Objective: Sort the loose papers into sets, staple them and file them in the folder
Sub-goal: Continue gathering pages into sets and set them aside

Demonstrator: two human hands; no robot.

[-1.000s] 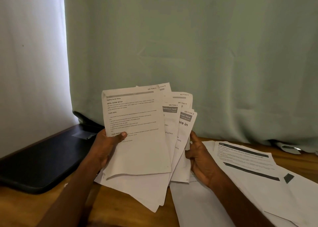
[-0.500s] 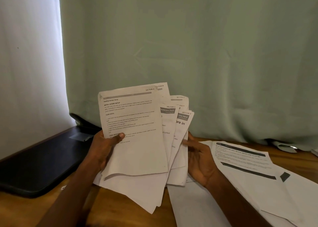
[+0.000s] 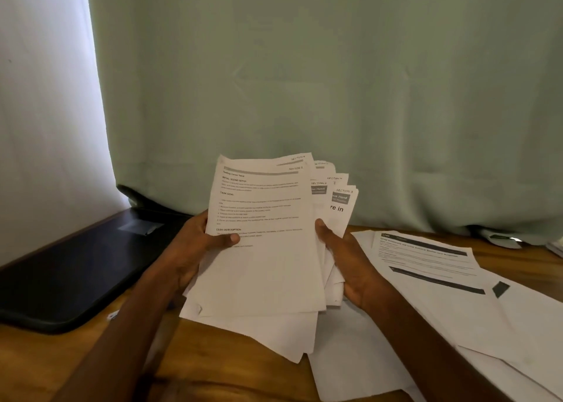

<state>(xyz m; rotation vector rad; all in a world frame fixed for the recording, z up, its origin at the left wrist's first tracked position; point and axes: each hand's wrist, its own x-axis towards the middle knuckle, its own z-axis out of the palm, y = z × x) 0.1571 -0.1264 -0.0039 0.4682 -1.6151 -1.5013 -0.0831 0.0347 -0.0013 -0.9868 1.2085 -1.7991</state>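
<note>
1. A fanned stack of papers is held upright above the wooden table.
2. Its left edge is grasped by the left hand, thumb on the front sheet.
3. Its right edge is grasped by the right hand.
4. More sheets are spread on the right; a black folder lies on the left.

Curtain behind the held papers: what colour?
Pale green curtain, plain, clearest in the head view.

Fanned printed papers between both hands, above wooden table.
</note>
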